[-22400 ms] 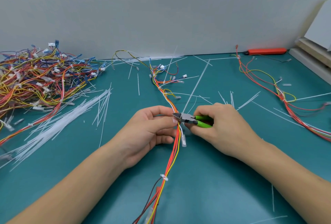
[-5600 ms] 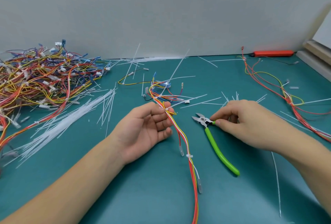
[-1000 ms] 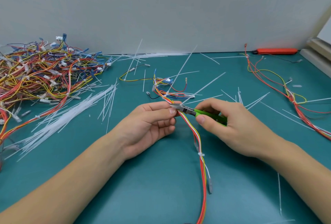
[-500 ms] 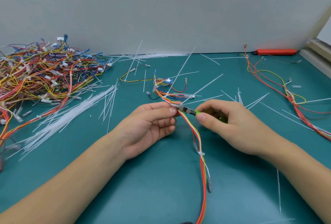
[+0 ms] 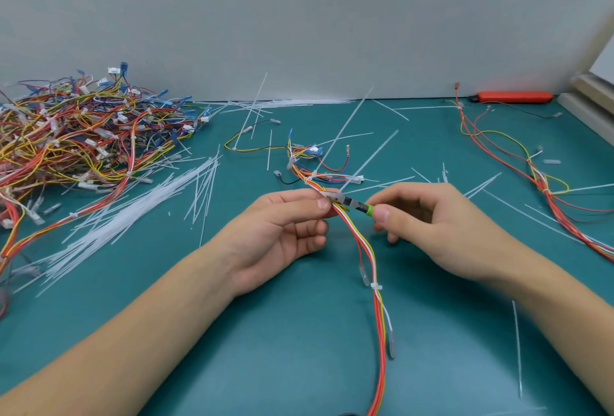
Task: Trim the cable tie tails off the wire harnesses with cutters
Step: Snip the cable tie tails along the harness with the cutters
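Two hands: left hand (image 5: 279, 233) pinches harness (image 5: 365, 249); right hand (image 5: 442, 226) grips one cutters (image 5: 360, 207).

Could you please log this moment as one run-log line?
left hand: pinches harness | right hand: grips cutters at tie | tail: uncut

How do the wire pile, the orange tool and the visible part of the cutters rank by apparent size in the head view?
1. wire pile, by far.
2. orange tool, though it lies farther off.
3. cutters, mostly hidden in the right hand.
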`<action>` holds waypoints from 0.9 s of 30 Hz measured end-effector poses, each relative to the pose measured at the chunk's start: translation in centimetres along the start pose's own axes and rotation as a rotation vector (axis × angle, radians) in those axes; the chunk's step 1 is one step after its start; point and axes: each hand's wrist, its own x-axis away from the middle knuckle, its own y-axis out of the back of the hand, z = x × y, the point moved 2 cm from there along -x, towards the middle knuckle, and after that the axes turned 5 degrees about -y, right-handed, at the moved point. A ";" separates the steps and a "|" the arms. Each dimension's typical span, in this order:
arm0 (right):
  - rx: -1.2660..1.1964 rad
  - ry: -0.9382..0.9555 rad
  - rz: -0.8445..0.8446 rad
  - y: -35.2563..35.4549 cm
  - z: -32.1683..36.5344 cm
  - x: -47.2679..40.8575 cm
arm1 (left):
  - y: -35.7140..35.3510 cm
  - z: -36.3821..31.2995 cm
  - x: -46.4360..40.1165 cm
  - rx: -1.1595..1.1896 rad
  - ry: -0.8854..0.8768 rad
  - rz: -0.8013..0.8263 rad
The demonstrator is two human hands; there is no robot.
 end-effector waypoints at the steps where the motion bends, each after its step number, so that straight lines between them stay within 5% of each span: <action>1: 0.035 0.022 -0.018 -0.2 0.0 0.1 | 0.0 0.0 0.0 0.004 0.005 -0.001; 27: 0.302 0.172 -0.112 -0.3 -0.4 0.1 | 0.1 0.0 -0.1 0.008 0.011 0.028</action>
